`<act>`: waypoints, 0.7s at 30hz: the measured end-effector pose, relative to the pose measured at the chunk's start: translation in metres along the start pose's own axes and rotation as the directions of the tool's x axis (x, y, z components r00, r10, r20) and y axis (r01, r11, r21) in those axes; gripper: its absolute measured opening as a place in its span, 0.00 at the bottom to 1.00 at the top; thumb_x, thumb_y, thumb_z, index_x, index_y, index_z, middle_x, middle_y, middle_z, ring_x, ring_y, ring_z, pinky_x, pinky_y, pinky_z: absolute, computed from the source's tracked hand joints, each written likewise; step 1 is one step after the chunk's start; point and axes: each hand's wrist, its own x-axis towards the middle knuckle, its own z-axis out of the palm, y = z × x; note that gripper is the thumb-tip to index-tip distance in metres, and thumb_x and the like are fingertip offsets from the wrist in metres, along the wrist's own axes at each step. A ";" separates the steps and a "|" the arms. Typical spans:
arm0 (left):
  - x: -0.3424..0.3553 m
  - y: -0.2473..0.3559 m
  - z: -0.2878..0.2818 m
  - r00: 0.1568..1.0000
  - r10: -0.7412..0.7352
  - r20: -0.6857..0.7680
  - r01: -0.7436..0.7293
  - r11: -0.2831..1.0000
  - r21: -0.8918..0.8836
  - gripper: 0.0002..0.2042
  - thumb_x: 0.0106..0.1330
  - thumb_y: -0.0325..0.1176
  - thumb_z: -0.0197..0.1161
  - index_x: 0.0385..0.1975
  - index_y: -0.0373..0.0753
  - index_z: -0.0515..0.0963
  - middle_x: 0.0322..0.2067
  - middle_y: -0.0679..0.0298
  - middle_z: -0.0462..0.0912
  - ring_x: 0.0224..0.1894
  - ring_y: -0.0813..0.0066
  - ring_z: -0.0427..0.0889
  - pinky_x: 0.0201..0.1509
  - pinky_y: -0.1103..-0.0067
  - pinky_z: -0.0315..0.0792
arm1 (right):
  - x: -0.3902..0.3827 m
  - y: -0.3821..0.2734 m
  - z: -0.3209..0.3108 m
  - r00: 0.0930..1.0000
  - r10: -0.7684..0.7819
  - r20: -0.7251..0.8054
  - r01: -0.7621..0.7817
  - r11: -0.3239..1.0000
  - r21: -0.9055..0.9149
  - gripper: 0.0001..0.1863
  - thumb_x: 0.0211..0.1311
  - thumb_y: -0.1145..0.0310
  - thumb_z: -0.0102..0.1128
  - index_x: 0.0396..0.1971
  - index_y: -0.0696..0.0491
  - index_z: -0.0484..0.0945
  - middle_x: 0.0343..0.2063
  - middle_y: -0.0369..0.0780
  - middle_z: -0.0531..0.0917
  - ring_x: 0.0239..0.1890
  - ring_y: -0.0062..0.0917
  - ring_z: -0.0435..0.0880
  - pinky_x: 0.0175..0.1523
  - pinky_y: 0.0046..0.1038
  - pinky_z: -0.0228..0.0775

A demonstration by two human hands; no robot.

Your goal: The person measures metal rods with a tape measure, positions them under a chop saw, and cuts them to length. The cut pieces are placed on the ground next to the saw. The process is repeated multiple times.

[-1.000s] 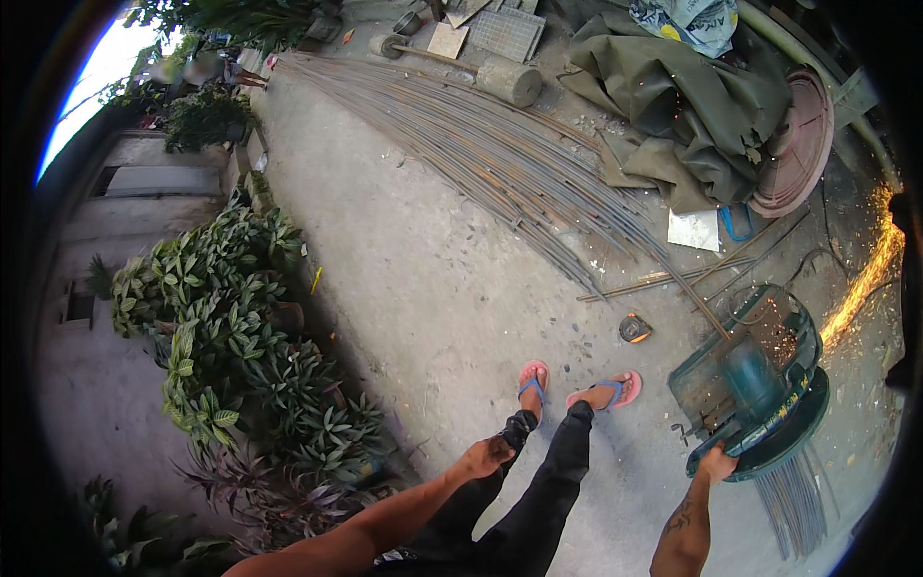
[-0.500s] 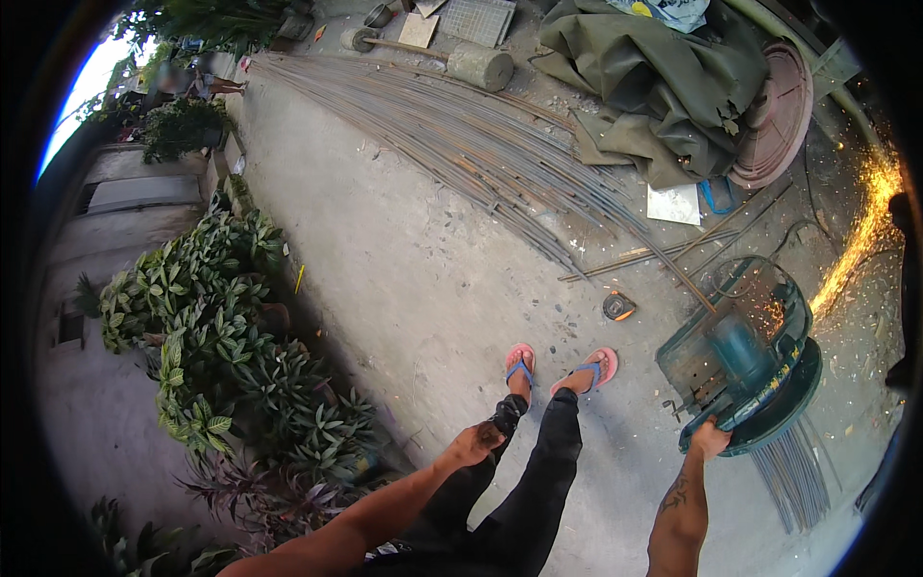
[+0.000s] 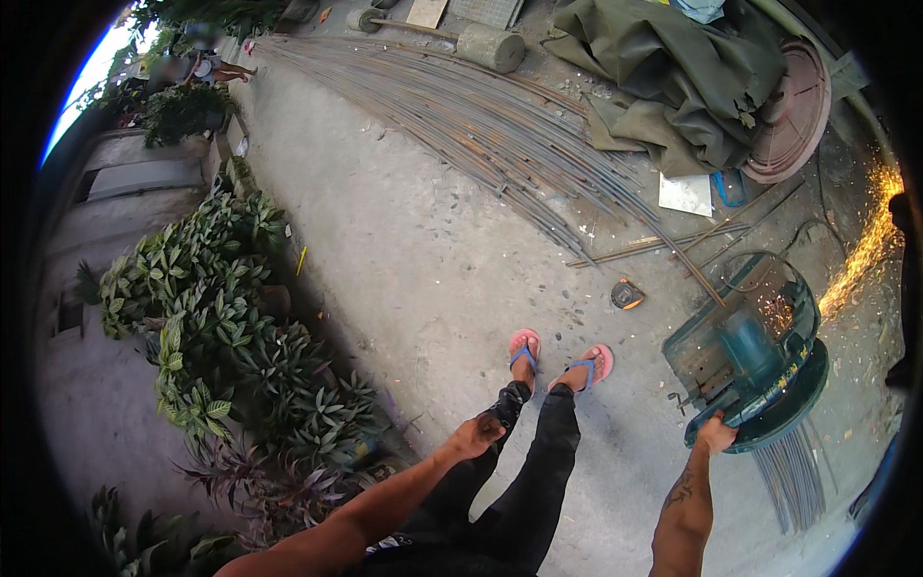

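At the right, a teal-green chop saw [image 3: 755,351] sits on the concrete, its guard lowered over the base. My right hand [image 3: 716,433] is closed around the saw's handle at its near edge. Orange sparks [image 3: 860,255] stream from the saw's far right side. A thin steel bar [image 3: 697,277] reaches into the saw's far edge; the cutting point is hidden. My left hand [image 3: 476,436] is by my left knee, fingers curled in. A dark patch shows at its fingers, and I cannot make out whether it holds anything. An orange-and-black tape measure [image 3: 627,294] lies left of the saw.
Long steel bars [image 3: 481,125] fan across the ground beyond my sandalled feet. Cut bars [image 3: 790,481] lie beside the saw's near side. A dark green tarp [image 3: 663,87], a round pinkish lid [image 3: 790,115] and a concrete-ended bar [image 3: 490,46] are farther off. Leafy plants [image 3: 212,317] line the left.
The view has shifted slightly, so the bars and tarp appear a little higher and to the right. Sparks still fly, and my right hand stays on the saw's handle.
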 end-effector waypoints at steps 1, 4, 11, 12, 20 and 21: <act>0.001 -0.001 0.000 0.999 0.039 -0.004 -0.038 0.998 0.057 0.14 0.62 0.42 0.59 0.32 0.36 0.71 0.23 0.66 0.74 0.28 0.78 0.72 0.34 0.79 0.67 | 0.000 0.001 0.000 1.000 -0.004 -0.002 0.004 1.000 0.008 0.25 0.43 0.58 0.56 0.32 0.68 0.74 0.33 0.57 0.79 0.36 0.48 0.78 0.42 0.43 0.70; 0.002 -0.002 -0.003 1.000 -0.007 0.000 0.007 0.996 0.088 0.14 0.61 0.42 0.60 0.33 0.36 0.71 0.24 0.65 0.75 0.28 0.77 0.72 0.35 0.79 0.67 | 0.000 0.002 0.001 1.000 -0.018 -0.007 0.018 0.999 0.037 0.24 0.43 0.59 0.56 0.31 0.68 0.74 0.33 0.57 0.79 0.35 0.49 0.78 0.42 0.43 0.70; 0.003 -0.029 -0.008 0.977 0.210 -0.036 -0.195 0.950 0.242 0.16 0.60 0.44 0.60 0.34 0.35 0.71 0.26 0.64 0.76 0.30 0.75 0.75 0.37 0.79 0.68 | 0.003 0.008 0.005 1.000 0.003 -0.004 -0.004 0.999 -0.033 0.27 0.41 0.55 0.57 0.31 0.67 0.75 0.32 0.55 0.79 0.34 0.47 0.79 0.42 0.42 0.71; 0.003 -0.035 -0.009 0.986 0.165 -0.027 -0.153 0.956 0.249 0.16 0.60 0.44 0.60 0.35 0.35 0.71 0.26 0.64 0.77 0.30 0.75 0.75 0.37 0.79 0.69 | 0.004 0.010 0.007 1.000 0.015 0.006 -0.015 1.000 -0.019 0.27 0.41 0.55 0.57 0.31 0.67 0.75 0.31 0.55 0.80 0.34 0.47 0.79 0.41 0.42 0.71; -0.001 -0.024 -0.011 0.999 0.007 -0.039 -0.001 0.990 0.144 0.18 0.61 0.46 0.58 0.36 0.35 0.71 0.29 0.59 0.79 0.34 0.66 0.78 0.39 0.76 0.68 | 0.016 0.027 0.021 0.999 0.035 -0.011 -0.035 0.999 -0.007 0.27 0.41 0.54 0.58 0.31 0.67 0.76 0.31 0.55 0.80 0.34 0.46 0.80 0.41 0.42 0.70; -0.001 -0.021 -0.012 0.995 -0.087 -0.049 0.092 0.989 0.117 0.17 0.61 0.46 0.57 0.33 0.35 0.72 0.30 0.57 0.79 0.36 0.63 0.78 0.41 0.76 0.68 | 0.018 0.029 0.022 1.000 0.004 -0.024 -0.005 0.999 -0.039 0.28 0.41 0.53 0.57 0.31 0.67 0.76 0.32 0.55 0.80 0.34 0.46 0.80 0.42 0.42 0.71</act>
